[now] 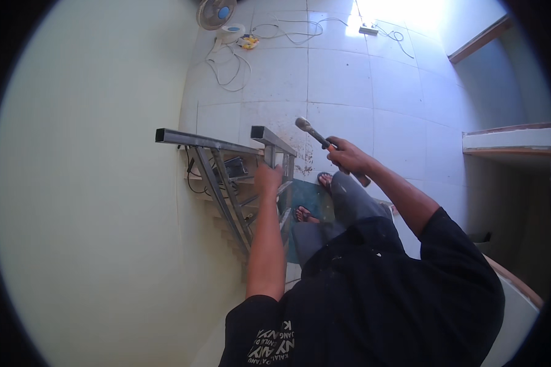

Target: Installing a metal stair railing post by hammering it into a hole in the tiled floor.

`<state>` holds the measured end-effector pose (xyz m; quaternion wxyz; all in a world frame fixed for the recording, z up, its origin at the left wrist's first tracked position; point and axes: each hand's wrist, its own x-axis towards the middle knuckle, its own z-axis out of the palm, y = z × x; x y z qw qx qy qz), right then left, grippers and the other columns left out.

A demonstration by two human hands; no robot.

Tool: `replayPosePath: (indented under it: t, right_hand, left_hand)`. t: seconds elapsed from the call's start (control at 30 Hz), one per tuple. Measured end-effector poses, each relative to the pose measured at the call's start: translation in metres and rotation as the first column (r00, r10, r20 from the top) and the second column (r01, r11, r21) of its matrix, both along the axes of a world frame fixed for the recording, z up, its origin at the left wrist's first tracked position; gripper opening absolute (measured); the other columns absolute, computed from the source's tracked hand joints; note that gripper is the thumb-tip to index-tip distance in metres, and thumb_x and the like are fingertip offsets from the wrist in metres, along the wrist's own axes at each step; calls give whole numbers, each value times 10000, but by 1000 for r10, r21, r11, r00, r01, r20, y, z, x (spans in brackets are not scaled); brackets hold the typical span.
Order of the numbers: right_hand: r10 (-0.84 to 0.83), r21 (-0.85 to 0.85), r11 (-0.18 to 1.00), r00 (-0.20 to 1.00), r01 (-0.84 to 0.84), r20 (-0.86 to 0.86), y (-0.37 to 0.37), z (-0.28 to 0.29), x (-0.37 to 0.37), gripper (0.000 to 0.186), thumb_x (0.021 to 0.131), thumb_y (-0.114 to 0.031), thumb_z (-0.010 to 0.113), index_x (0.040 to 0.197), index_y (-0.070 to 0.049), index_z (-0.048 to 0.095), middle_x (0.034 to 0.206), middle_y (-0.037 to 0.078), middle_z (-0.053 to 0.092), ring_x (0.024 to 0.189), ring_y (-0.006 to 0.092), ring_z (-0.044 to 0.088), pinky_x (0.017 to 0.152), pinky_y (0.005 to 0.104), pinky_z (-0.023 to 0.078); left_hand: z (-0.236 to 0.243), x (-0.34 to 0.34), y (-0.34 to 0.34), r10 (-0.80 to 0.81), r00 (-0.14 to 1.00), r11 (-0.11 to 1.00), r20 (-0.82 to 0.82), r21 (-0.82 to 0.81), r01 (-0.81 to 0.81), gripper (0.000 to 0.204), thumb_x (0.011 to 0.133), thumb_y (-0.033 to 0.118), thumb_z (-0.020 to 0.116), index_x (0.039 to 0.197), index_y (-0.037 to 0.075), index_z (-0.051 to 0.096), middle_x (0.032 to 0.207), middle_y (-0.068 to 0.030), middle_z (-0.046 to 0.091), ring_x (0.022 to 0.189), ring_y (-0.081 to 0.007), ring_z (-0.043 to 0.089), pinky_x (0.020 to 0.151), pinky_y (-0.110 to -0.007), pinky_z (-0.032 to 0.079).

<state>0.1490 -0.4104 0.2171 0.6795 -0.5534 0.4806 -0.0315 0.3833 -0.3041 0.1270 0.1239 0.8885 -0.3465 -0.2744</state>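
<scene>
My right hand [349, 156] is closed around the handle of a hammer [312, 132], whose metal head points up and to the left over the floor. My left hand [268, 178] is wrapped round an upright of a grey metal railing frame [278, 140], just below its square-tube top. The hollow end of that top tube faces away from me. A second square tube [202, 139] runs leftward toward the wall, with slanted bars [217, 189] beneath it. The hammer head is apart from the frame.
Stair steps [226, 235] descend beside the railing, where a dark machine [234, 167] with a black cable lies. A pale wall [104, 171] fills the left. A fan [216, 13], loose white cables [226, 76] and a power strip [368, 29] are on the far tiles. Ledges [511, 139] stand at right.
</scene>
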Motion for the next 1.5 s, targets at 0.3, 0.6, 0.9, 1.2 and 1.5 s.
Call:
replayPosePath:
  t: [0.3, 0.6, 0.9, 1.2, 1.5]
  right_hand:
    - [449, -311, 834, 888, -455, -96, -88, -65, 57, 295, 807, -177, 547, 1044, -1, 543, 773, 151, 596, 724, 308, 603, 637, 415, 458]
    - [639, -160, 755, 768, -636, -37, -116, -70, 78, 312, 735, -103, 541, 1027, 4, 518, 792, 266, 613, 813, 460, 599, 706, 516, 449]
    - [636, -223, 728, 760, -649, -136, -124, -56, 87, 323, 756, -71, 513, 1069, 3, 497, 779, 237, 619, 823, 435, 612, 725, 479, 438]
    - [620, -308, 703, 765, -641, -177, -142, -50, 92, 306, 720, -63, 542, 1021, -14, 511, 754, 211, 633, 791, 405, 628, 742, 460, 423]
    - [709, -164, 667, 687, -726, -157, -122, -54, 94, 317, 733, -66, 532, 1042, 1, 510, 786, 237, 640, 810, 418, 633, 793, 472, 418]
  left_hand:
    - [-10, -11, -24, 94, 970, 994, 225, -71, -79, 397, 723, 324, 698, 934, -7, 644, 829, -231, 668, 794, -437, 646, 705, -492, 529]
    - [-4, -11, -29, 38, 970, 995, 240, -97, -15, 286, 733, 237, 706, 904, 14, 654, 863, -208, 658, 822, -402, 638, 700, -466, 516]
    - [-16, -7, -23, 63, 981, 998, 184, -30, -58, 283, 734, 176, 683, 964, 14, 649, 887, -218, 664, 859, -406, 636, 720, -459, 515]
    - [-16, -6, -24, 66, 975, 995, 210, -82, -50, 251, 716, 188, 681, 897, 15, 666, 805, -222, 656, 799, -419, 633, 683, -470, 509]
    - [-14, -5, -24, 64, 980, 996, 189, 43, -73, 260, 722, 176, 677, 927, 16, 667, 835, -221, 664, 822, -406, 640, 697, -460, 516]
